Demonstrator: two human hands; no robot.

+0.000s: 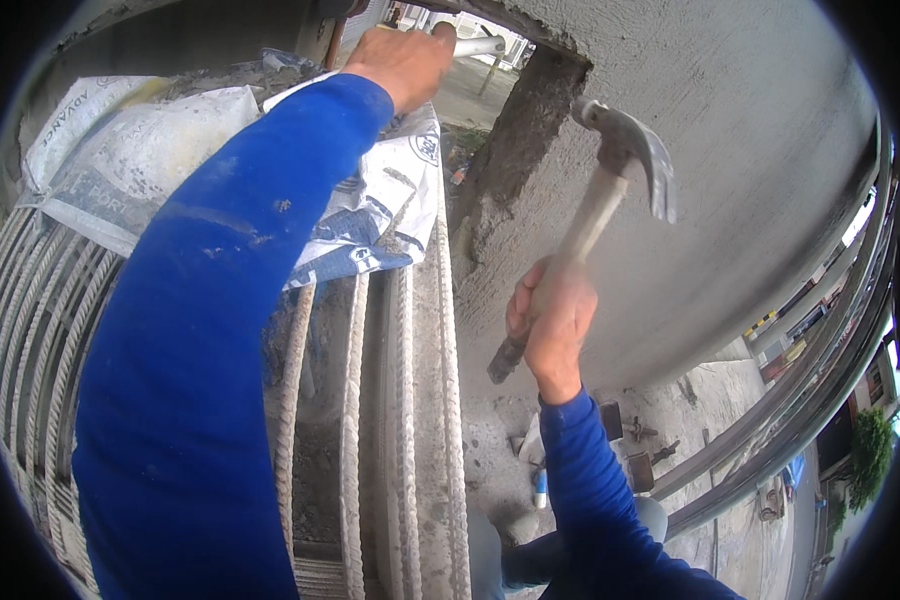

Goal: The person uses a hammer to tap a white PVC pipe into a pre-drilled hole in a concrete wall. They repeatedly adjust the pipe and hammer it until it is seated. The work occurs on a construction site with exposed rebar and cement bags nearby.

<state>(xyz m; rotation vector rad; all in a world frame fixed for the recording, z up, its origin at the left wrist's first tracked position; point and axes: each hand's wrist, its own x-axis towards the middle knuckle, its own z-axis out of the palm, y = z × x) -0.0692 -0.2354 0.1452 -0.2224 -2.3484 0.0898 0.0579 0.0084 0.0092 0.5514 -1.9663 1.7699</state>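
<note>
My right hand is wrapped round the handle of a claw hammer, raised in front of the wall with its metal head up and the claw pointing right. At the top, my left hand is closed round a pale round bar whose blunt end sticks out to the right. That end is beside the upper part of a broken-edged opening in the rough grey wall. The bar's other end is hidden behind my hand. Under my left forearm lie crumpled white and blue cement sacks.
Ribbed steel bars run lengthwise below the sacks, with more bars at the left. Far below on the right lie tools and metal pieces on the ground. Long pipes or rails curve along the right side.
</note>
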